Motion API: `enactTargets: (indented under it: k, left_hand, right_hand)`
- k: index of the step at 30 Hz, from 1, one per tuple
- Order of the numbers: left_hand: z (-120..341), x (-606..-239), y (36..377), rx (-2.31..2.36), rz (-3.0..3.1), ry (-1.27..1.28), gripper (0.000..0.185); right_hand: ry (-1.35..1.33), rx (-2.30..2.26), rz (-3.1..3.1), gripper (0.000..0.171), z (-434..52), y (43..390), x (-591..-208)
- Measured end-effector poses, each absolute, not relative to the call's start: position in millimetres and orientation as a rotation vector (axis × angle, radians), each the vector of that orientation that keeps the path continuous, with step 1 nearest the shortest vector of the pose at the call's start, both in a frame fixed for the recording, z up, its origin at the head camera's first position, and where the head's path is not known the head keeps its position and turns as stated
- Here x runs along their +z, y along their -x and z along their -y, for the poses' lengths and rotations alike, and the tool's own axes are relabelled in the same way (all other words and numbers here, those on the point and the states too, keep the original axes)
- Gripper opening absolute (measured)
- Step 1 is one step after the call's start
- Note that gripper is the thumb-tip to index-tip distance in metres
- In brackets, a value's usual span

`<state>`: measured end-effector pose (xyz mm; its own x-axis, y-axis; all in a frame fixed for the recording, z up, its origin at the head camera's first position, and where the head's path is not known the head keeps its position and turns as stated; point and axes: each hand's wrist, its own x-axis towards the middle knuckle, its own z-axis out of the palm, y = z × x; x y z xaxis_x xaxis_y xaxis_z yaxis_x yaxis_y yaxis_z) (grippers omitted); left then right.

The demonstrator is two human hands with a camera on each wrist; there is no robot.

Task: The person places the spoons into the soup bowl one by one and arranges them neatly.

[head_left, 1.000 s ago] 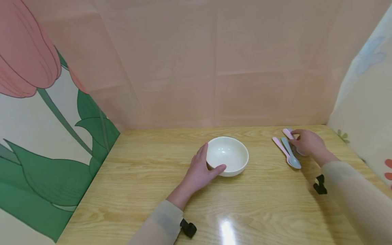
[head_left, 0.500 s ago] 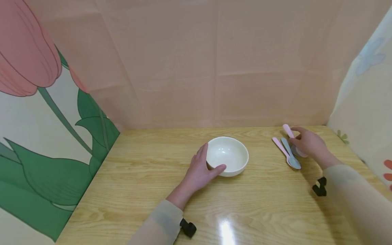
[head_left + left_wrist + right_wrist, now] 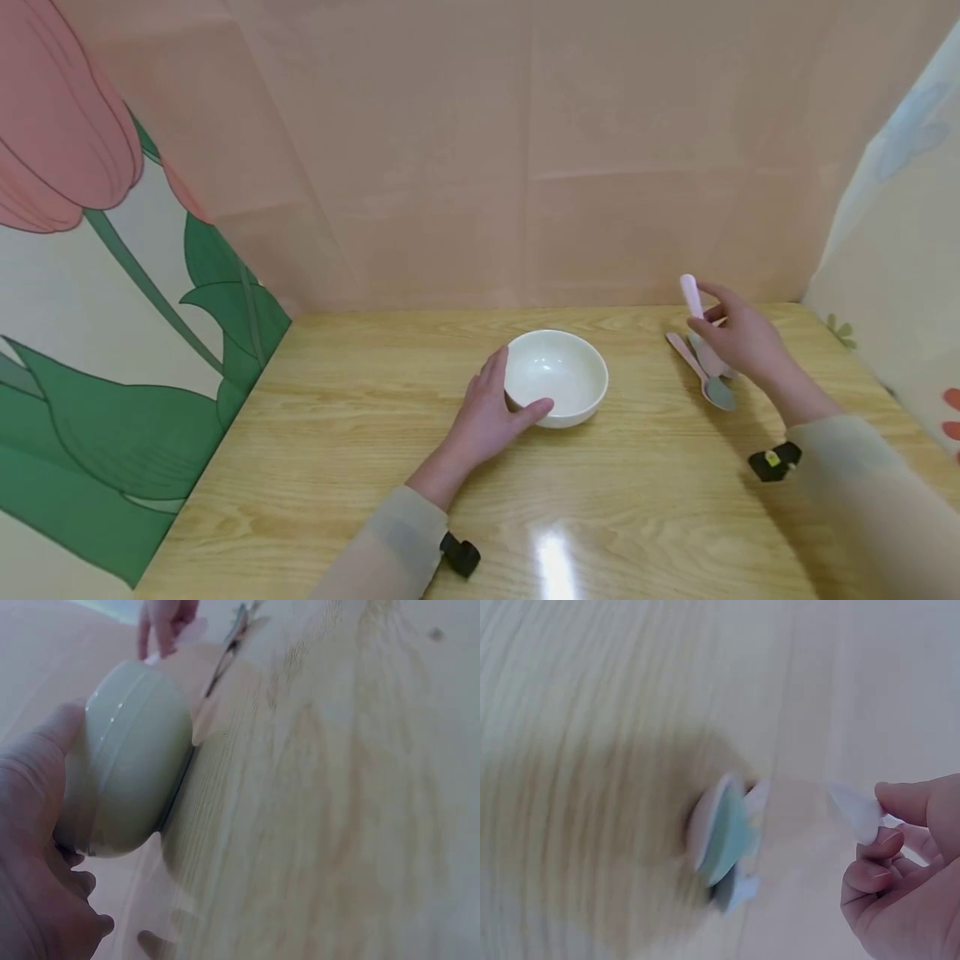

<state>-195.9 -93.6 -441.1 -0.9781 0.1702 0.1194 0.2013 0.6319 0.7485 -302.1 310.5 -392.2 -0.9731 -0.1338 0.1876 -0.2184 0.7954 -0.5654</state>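
1. We see a white bowl [image 3: 556, 377] sitting on the wooden table [image 3: 645, 508], near the middle of the head picture.
2. Our left hand [image 3: 491, 412] curls around the bowl's left side. The thumb rests on the near rim and the fingers touch the far side.
3. In the left wrist picture the bowl [image 3: 127, 776] fills the left part, and our palm [image 3: 34, 847] presses against it.
4. Our right hand [image 3: 738, 342] is on the right side of the head picture, lifted a little above the table.
5. It pinches a pink spoon [image 3: 692, 302] by the handle, between thumb and fingers. The handle tip points up toward the pink back wall [image 3: 525, 150].
6. In the right wrist picture our fingers [image 3: 911, 847] sit at the lower right, pinching the pale handle [image 3: 855, 810]. That picture is blurry.
7. Two more spoons lie on the table just under the right hand: another pink spoon [image 3: 684, 350] and a blue-grey spoon [image 3: 718, 390]. They lie side by side, touching.
8. A big tulip painting [image 3: 90, 275] covers the left wall.
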Motion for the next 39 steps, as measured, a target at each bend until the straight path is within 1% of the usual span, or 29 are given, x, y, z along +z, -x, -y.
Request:
enactTargets:
  k: [5,16,26,33,39]
  left_hand:
    - [93.1,-443.9,196.8,-1.293,2.795,0.333,0.117]
    - [97.1,-447.7,199.0,-1.289,2.792,0.342,0.117]
    - [102.8,-446.5,199.3,-1.298,2.791,0.335,0.116]
    - [102.4,-448.2,200.2,-1.288,2.789,0.345,0.116]
    - [102.2,-448.4,200.8,-1.284,2.789,0.363,0.116]
  right_hand:
    - [-0.34,1.031,2.764,0.07,-292.8,295.5,-386.1]
    - [-0.394,1.302,2.649,0.069,-246.0,276.8,-377.6]
    - [-0.405,1.398,2.592,0.068,-215.6,273.7,-376.6]
    - [-0.482,1.453,2.559,0.068,-195.8,269.9,-372.9]
    - [-0.492,1.464,2.583,0.069,-182.2,267.7,-371.6]
